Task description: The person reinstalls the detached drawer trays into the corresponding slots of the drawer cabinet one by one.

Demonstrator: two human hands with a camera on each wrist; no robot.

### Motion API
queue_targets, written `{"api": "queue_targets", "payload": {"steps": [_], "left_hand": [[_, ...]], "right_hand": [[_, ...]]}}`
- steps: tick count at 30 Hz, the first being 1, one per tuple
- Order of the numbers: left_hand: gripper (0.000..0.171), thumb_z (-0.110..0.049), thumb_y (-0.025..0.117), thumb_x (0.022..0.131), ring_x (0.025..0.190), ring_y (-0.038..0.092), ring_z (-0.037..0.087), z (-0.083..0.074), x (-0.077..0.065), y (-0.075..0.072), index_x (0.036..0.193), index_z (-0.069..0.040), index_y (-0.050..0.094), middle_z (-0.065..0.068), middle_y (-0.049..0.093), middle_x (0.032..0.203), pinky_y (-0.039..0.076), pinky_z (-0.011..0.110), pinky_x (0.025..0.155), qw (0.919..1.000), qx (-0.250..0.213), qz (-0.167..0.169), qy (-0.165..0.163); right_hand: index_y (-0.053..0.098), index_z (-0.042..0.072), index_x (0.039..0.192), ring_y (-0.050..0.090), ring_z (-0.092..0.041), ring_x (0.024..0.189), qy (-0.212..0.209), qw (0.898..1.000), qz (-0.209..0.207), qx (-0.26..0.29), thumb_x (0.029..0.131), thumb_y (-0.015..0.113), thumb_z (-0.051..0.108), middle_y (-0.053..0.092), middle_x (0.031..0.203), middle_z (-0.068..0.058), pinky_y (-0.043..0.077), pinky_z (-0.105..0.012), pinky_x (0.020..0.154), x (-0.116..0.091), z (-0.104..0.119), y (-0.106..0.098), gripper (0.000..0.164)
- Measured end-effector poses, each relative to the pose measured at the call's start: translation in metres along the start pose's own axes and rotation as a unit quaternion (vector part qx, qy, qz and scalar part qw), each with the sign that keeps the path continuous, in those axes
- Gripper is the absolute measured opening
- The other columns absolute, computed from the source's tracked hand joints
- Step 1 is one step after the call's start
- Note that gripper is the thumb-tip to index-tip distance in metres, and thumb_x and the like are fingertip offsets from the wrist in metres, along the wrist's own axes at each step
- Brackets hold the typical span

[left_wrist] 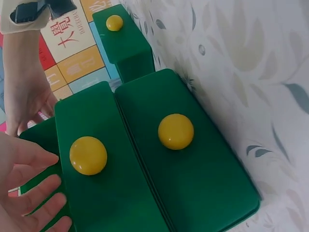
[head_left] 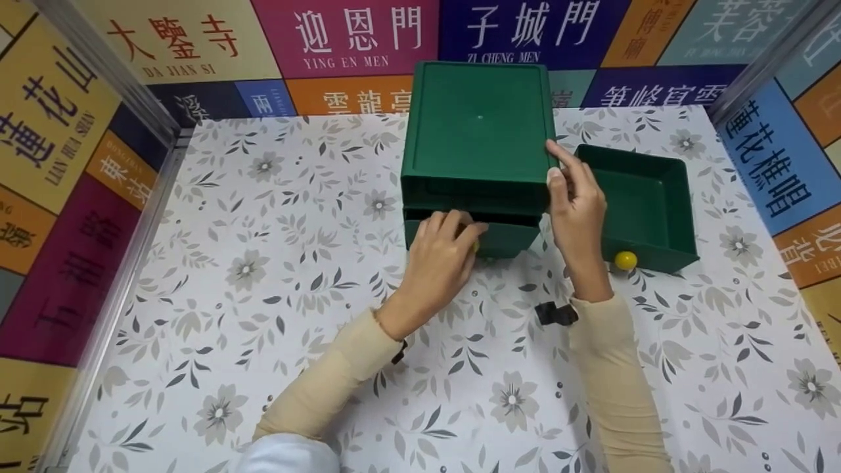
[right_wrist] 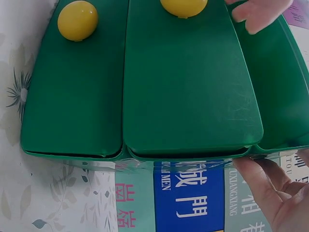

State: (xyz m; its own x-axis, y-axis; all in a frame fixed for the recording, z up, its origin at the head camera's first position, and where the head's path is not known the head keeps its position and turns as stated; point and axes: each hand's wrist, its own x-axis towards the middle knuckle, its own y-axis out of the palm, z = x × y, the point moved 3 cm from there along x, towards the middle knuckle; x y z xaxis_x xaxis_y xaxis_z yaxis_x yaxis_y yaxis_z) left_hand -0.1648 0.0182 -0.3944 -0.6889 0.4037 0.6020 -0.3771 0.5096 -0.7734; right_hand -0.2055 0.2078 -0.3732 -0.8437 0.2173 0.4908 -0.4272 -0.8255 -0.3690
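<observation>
A green plastic drawer cabinet stands at the back of the table, its top slot without a drawer. Two drawers sit below: the middle drawer and the bottom drawer, each with a round yellow knob. My left hand is at the cabinet's front, its fingers loosely bent by the middle drawer's upper edge and the uncovered slot. My right hand rests against the cabinet's right side, thumb and forefinger at the top edge near the front corner.
To the right of the cabinet lies a pulled-out green drawer, open side up, its yellow knob toward me. Panels with large printed characters wall the table at the back and sides. A floral cloth covers the tabletop.
</observation>
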Motion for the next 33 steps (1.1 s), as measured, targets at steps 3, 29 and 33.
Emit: {"api": "queue_targets", "payload": {"steps": [3,29,33], "left_hand": [[0.019,-0.015,0.057,0.089,0.079,0.051,0.019,0.001,-0.008,-0.001,0.107,-0.015,0.064,0.004,0.057,0.094,0.043,0.029,0.065,0.9998,0.007,0.016,-0.014],[0.021,-0.026,0.058,0.091,0.081,0.056,0.019,0.018,-0.010,0.018,0.110,-0.018,0.060,0.004,0.061,0.094,0.047,0.030,0.063,0.9932,0.001,0.092,-0.070],[0.020,-0.025,0.057,0.092,0.083,0.056,0.020,0.020,-0.007,0.020,0.111,-0.018,0.059,0.004,0.061,0.096,0.047,0.031,0.064,0.9929,-0.001,0.095,-0.071]], "right_hand": [[0.058,0.030,0.127,0.040,-0.008,0.070,0.003,1.000,-0.002,0.000,0.096,0.046,0.026,0.045,0.081,0.012,0.028,-0.022,0.062,0.000,-0.001,0.000,0.033],[0.058,0.029,0.127,0.042,-0.007,0.073,-0.005,1.000,-0.006,0.002,0.096,0.046,0.025,0.046,0.083,0.016,0.029,-0.023,0.063,0.000,-0.001,0.001,0.033],[0.058,0.028,0.127,0.041,-0.006,0.071,-0.002,1.000,-0.006,-0.001,0.096,0.045,0.024,0.045,0.082,0.017,0.028,-0.022,0.062,0.000,-0.002,0.001,0.034]]}}
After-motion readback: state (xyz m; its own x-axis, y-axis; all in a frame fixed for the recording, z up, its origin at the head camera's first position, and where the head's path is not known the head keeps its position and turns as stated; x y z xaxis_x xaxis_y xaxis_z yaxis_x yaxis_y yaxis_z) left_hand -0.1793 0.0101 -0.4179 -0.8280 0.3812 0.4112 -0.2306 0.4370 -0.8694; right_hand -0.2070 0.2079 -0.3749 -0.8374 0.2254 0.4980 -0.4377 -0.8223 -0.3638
